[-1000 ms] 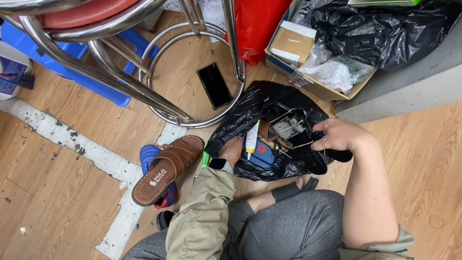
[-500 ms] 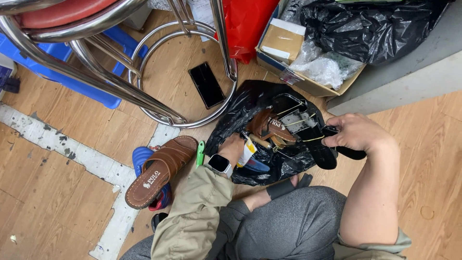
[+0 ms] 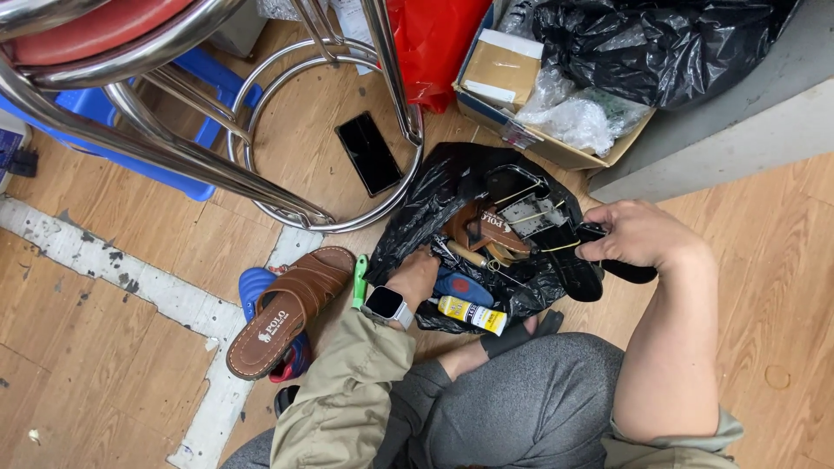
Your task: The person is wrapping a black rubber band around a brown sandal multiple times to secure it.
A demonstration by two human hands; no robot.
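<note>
A black plastic bag (image 3: 417, 217) lies open on the wooden floor in front of my knees. Inside it I see brown sandal parts (image 3: 488, 233), a metal wire tool, a blue item (image 3: 460, 285) and a yellow glue tube (image 3: 473, 314). My left hand (image 3: 415, 276), a smartwatch on its wrist, reaches into the bag's left side, fingers hidden among the contents. My right hand (image 3: 638, 234) grips the bag's right rim together with a black strap (image 3: 630, 271).
A brown sandal (image 3: 291, 308) rests on a blue slipper to the left, with a green tool (image 3: 360, 280) beside it. A chrome stool base (image 3: 261, 187) rings a black phone (image 3: 369, 154). A cardboard box (image 3: 556, 143), red bag and black bin bag stand behind.
The view has shifted slightly. My left hand has gone deeper into the bag, and the glue tube now lies lower, near my knee. My right hand keeps holding the bag's rim.
</note>
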